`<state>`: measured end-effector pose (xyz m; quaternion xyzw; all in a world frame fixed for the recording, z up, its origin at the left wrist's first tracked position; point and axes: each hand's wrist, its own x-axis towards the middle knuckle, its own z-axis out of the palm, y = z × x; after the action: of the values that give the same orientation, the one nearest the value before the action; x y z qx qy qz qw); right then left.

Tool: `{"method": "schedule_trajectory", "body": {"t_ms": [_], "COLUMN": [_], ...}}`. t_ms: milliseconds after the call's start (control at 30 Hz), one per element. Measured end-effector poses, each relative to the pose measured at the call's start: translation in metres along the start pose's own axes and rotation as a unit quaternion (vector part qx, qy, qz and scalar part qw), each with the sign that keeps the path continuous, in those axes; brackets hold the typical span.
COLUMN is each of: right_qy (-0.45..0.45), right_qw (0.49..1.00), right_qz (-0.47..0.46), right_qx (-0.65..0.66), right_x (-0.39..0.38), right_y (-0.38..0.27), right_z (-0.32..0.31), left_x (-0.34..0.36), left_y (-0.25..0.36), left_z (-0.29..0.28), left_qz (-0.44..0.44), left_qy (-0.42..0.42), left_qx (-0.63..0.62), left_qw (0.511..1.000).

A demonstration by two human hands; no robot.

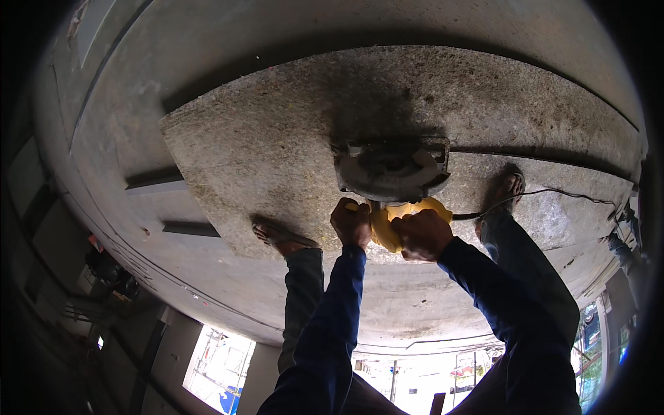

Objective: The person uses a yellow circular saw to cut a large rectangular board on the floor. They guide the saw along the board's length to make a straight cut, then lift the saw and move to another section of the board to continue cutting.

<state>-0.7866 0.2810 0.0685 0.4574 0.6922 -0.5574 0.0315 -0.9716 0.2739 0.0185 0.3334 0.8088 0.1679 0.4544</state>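
A circular saw (394, 171) with a dark blade guard and a yellow body rests on a large, mottled grey board (263, 138). My right hand (423, 234) is closed around its yellow rear handle. On the other side, my left hand (351, 223) is wrapped round the front grip, with a bit of yellow showing above the fingers. From the saw's base a straight cut (539, 158) runs through the board to the right. The blade itself is hidden by the guard and base.
A black power cord (553, 191) trails from the saw toward the right edge. My left foot (280, 238) and my right foot (510, 190) stand on the board, either side of the saw. Dark strips (155, 180) stick out from under its left edge. Concrete floor (131, 117) surrounds it.
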Motion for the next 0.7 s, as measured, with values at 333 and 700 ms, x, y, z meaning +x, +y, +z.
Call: {"method": "schedule_trajectory", "body": {"t_ms": [333, 700], "right_qy": [-0.004, 0.011], "right_qw": [1.0, 1.0], "right_qz": [0.003, -0.01], "right_qx": [-0.012, -0.014], "right_x": [0.014, 0.034], "right_y": [-0.016, -0.033], "right_z": [0.004, 0.011], "left_x": [0.009, 0.024], "left_y": [-0.005, -0.016], "left_z": [-0.019, -0.04], "left_qz": [0.038, 0.033], "left_qy": [0.005, 0.009], "left_qx": [-0.003, 0.0], "left_qw": [0.999, 0.999]}}
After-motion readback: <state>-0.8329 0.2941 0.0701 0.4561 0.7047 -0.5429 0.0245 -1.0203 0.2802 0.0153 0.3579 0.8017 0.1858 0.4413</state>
